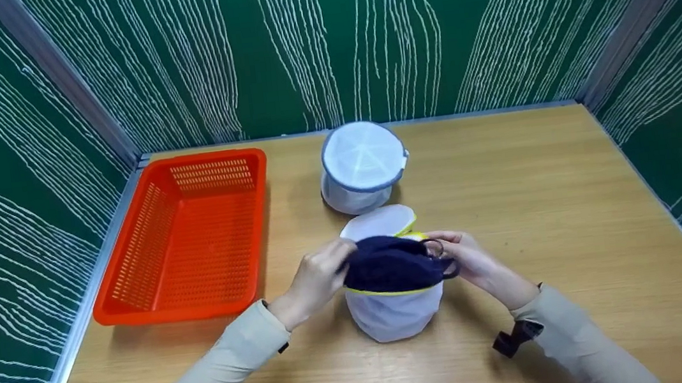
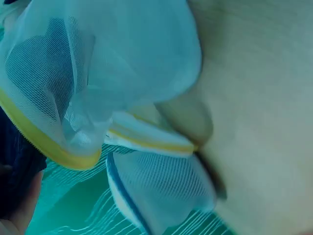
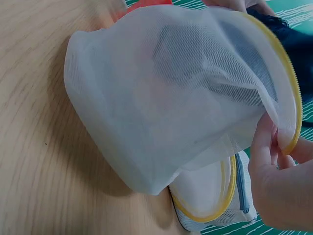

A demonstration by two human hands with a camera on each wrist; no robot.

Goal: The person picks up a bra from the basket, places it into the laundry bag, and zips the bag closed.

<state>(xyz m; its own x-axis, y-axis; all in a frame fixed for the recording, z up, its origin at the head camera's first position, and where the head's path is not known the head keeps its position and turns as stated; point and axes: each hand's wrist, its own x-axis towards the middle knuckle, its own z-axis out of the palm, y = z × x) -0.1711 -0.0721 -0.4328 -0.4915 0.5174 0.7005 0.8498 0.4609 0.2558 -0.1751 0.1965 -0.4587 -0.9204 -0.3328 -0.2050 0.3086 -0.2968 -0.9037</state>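
A white mesh laundry bag [image 1: 396, 313] with a yellow zip stands on the table, its mouth unzipped. Partly inside the mouth is a dark navy cloth item [image 1: 382, 267] with thin loops at its right end; its dark shape shows through the mesh. My left hand [image 1: 321, 274] grips the cloth at its left side. With fingertips and thumb, my right hand [image 3: 281, 181] pinches the bag's yellow-zipped rim [image 3: 288, 73]. The bag's white lid [image 1: 380, 221] is folded back on the far side.
Behind the bag stands a second mesh laundry bag [image 1: 363, 157], round, with blue-grey trim. An orange plastic basket [image 1: 258, 226] is at the left of the wooden table [image 1: 540, 194]. Green walls with white streaks [image 1: 469, 22] enclose the back and sides.
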